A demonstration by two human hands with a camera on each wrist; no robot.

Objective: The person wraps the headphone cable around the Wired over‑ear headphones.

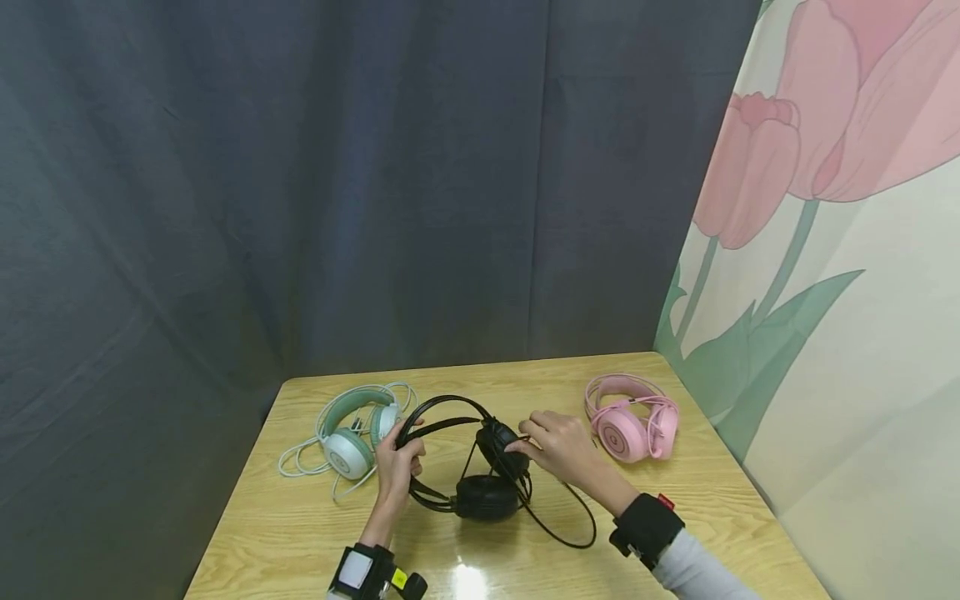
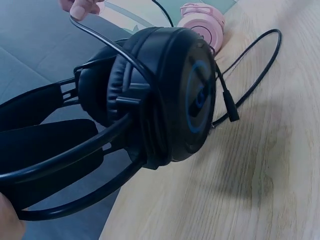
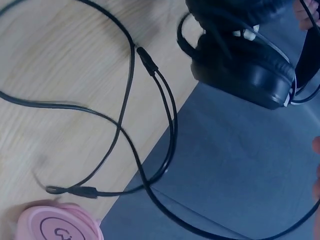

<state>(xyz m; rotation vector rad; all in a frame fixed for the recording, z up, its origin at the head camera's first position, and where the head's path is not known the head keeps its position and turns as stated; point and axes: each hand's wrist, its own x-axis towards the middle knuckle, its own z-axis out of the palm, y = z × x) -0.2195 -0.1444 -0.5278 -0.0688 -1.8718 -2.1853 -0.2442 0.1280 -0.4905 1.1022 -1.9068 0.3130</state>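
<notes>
Black over-ear headphones (image 1: 486, 498) are held up over the table, the headband towards the left and the ear cups towards the right. My left hand (image 1: 395, 467) grips the headband. In the left wrist view one ear cup (image 2: 182, 100) shows a blue ring and logo. My right hand (image 1: 562, 452) pinches the black cable (image 1: 589, 517) beside the upper ear cup. Part of the cable loops down to the right. In the right wrist view the cable (image 3: 65, 105) spreads in loops with a dark splitter (image 3: 147, 61); only some right fingertips show at the edge.
Green and white headphones (image 1: 348, 454) with a pale cable lie on the wooden table (image 1: 300, 533), left of my left hand. Pink headphones (image 1: 624, 433) lie at the right back. A dark curtain (image 1: 420, 183) hangs behind, and a tulip-painted wall (image 1: 847, 350) stands at the right.
</notes>
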